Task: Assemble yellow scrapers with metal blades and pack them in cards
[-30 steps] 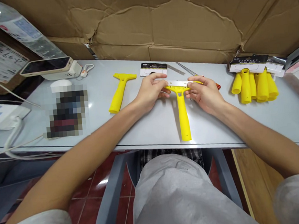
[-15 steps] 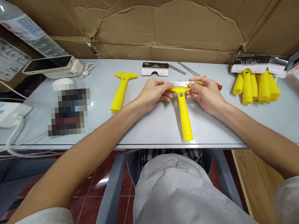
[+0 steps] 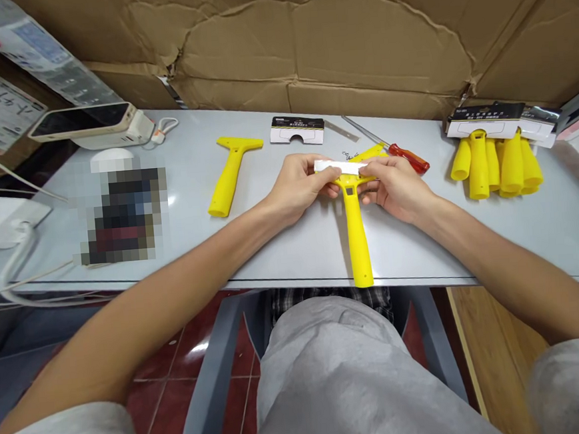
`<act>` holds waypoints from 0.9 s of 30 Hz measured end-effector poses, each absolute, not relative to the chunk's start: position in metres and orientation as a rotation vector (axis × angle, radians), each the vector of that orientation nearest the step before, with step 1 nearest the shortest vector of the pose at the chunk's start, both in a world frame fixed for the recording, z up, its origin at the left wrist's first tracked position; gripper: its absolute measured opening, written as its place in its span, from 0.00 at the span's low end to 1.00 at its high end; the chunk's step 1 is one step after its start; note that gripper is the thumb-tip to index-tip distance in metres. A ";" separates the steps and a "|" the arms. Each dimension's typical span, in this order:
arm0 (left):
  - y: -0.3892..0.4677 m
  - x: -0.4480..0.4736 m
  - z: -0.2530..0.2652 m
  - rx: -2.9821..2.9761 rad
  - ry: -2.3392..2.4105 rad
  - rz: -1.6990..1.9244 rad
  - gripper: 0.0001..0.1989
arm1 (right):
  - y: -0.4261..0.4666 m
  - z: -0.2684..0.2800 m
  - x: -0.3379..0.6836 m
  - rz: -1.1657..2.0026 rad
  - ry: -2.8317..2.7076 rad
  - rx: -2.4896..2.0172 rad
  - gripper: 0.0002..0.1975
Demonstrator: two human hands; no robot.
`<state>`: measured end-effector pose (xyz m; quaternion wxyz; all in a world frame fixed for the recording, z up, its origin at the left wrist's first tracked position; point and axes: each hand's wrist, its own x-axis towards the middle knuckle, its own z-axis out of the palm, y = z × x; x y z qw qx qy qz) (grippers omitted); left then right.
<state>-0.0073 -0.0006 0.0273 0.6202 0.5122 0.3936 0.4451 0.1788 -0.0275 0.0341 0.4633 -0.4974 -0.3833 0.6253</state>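
A yellow scraper (image 3: 358,238) points its handle toward me, its head held between my two hands near the table's front edge. Across the head lies a bright flat metal blade (image 3: 344,166). My left hand (image 3: 303,181) pinches the left end of blade and head, thumb on top. On the right end, my right hand (image 3: 398,187) does the same, fingers curled beneath. Just behind the hands are a yellow plastic strip (image 3: 370,152), a few small screws (image 3: 347,155) and a red-handled screwdriver (image 3: 409,159). Another yellow scraper handle (image 3: 230,181) lies to the left.
A black-and-white blade box (image 3: 297,136) and a loose blade (image 3: 341,130) lie at the back. Several yellow handles (image 3: 510,163) sit at right beside packaging (image 3: 487,121). Leftward are a phone (image 3: 81,120), a charger, cables and a blurred-out item. Cardboard (image 3: 356,44) walls the back edge.
The scraper's handle has come slightly toward me, and the blade on its head now catches more light. The yellow strip and screwdriver behind my right hand show more fully.
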 end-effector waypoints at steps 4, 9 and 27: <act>-0.002 -0.004 0.028 1.142 0.900 0.977 0.05 | -0.026 0.034 0.175 1.434 -0.917 -1.239 0.06; 0.002 -0.005 0.031 0.965 0.909 0.929 0.06 | -0.025 0.032 0.175 1.444 -0.952 -1.203 0.09; 0.006 -0.010 0.037 0.827 0.926 0.955 0.04 | -0.023 0.028 0.179 1.429 -0.841 -1.168 0.05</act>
